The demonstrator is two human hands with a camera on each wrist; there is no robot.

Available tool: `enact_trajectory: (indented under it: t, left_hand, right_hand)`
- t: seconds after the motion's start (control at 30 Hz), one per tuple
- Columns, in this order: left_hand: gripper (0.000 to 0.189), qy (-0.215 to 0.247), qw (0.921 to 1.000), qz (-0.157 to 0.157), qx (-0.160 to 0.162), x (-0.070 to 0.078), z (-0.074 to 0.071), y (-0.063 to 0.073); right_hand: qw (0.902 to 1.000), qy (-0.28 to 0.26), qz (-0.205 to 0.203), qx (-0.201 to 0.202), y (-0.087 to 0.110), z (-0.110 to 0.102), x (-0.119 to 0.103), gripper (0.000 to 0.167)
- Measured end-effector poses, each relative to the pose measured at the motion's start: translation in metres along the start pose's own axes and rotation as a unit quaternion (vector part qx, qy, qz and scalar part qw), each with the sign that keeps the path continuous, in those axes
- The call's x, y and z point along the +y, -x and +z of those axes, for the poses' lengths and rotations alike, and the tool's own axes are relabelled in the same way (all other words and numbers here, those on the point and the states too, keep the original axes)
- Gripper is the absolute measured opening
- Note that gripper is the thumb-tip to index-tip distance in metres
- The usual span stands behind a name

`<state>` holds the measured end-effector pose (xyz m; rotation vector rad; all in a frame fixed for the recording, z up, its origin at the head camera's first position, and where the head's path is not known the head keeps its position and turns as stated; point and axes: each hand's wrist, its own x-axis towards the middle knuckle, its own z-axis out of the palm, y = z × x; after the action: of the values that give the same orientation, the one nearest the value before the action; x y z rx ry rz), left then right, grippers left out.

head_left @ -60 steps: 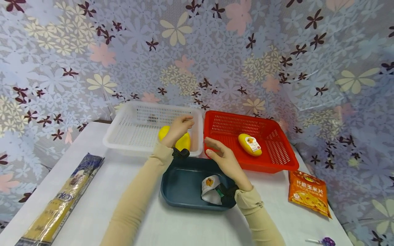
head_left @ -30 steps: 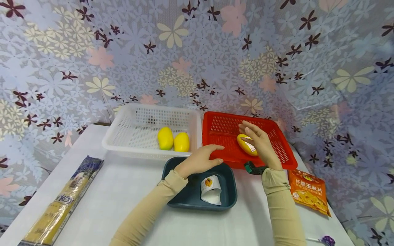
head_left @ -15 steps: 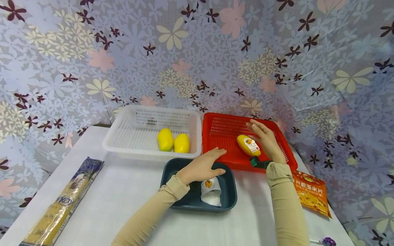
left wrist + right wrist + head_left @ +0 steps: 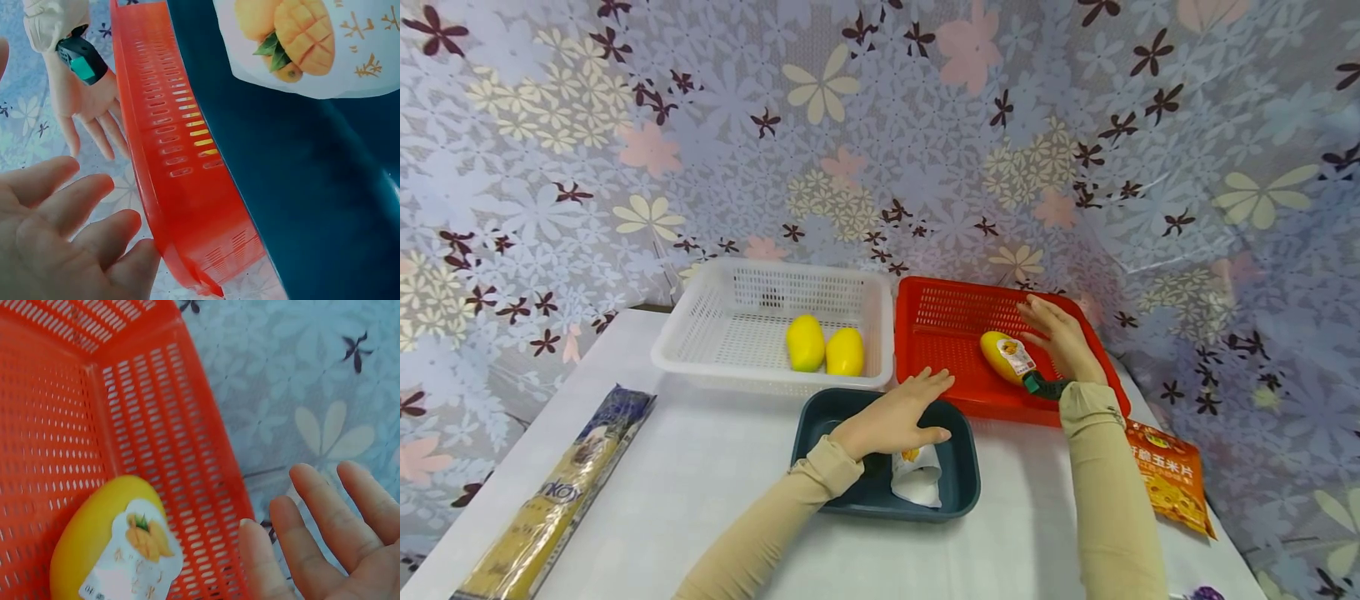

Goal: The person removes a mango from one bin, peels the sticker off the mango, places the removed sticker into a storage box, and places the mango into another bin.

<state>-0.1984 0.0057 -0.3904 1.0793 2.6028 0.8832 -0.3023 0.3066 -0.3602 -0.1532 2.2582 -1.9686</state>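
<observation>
My left hand (image 4: 891, 417) hovers over the dark blue tray (image 4: 958, 500), fingers extended and holding nothing. Beneath it in the tray lies a curled white label (image 4: 917, 483) printed with mangoes, partly covered by the hand in the head view. Over the right side of the red basket (image 4: 936, 404) my right hand (image 4: 1067, 342) is held with its fingers spread loosely. A yellow mango (image 4: 94, 531) with a white picture label (image 4: 140, 550) stuck on it lies in that basket, just left of the right hand. Both palms are bare in the wrist views.
Left of the red basket stands a white basket (image 4: 700, 367) with two yellow mangoes (image 4: 806, 343) inside. A long pasta packet (image 4: 561, 492) lies on the left of the table. An orange snack bag (image 4: 1172, 479) and a purple lollipop (image 4: 1206, 592) are at the right.
My left hand has left the white basket's mangoes and come over the blue tray. My right hand has moved right, past the labelled mango, to the red basket's right side.
</observation>
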Motion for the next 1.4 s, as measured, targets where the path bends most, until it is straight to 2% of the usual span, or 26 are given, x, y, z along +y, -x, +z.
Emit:
enact_trajectory:
  t: [0.4, 0.53, 0.67, 0.83, 0.87, 0.97, 1.07, 1.27, 1.4]
  left_hand:
    - [0.079, -0.021, 0.9997, -0.002, -0.015, -0.007, 0.005, 0.000]
    - [0.078, -0.037, 0.9991, 0.002, -0.018, -0.007, 0.005, -0.001]
    - [0.078, -0.046, 0.9987, 0.002, -0.020, -0.006, 0.005, -0.001]
    - [0.077, -0.057, 0.9982, 0.004, -0.018, -0.006, 0.007, -0.001]
    - [0.077, -0.059, 0.9981, 0.006, -0.017, -0.006, 0.008, -0.001]
    - [0.077, -0.059, 0.9981, 0.010, -0.016, -0.007, 0.009, -0.001]
    - [0.077, -0.058, 0.9982, 0.011, -0.016, -0.007, 0.010, -0.002]
    - [0.076, -0.061, 0.9980, 0.009, -0.014, -0.007, 0.009, -0.001]
    - [0.076, -0.065, 0.9978, 0.011, -0.012, -0.006, 0.009, -0.001]
  right_hand:
    - [0.9989, 0.006, 0.047, 0.007, -0.012, -0.009, 0.021, 0.074]
    - [0.9985, 0.005, 0.053, 0.009, -0.014, -0.012, 0.025, 0.075]
    - [0.9981, 0.027, 0.055, 0.006, -0.015, -0.013, 0.026, 0.074]
    - [0.9983, 0.012, 0.057, -0.001, -0.017, -0.017, 0.031, 0.079]
    - [0.9983, -0.009, 0.057, -0.002, -0.018, -0.017, 0.032, 0.079]
    - [0.9980, -0.024, 0.058, -0.010, -0.020, -0.020, 0.036, 0.083]
    - [0.9962, -0.039, 0.077, -0.007, -0.023, -0.019, 0.034, 0.079]
    - [0.9932, -0.013, 0.115, -0.005, -0.028, -0.012, 0.031, 0.071]
    - [0.9906, 0.036, 0.132, -0.009, -0.030, -0.010, 0.030, 0.069]
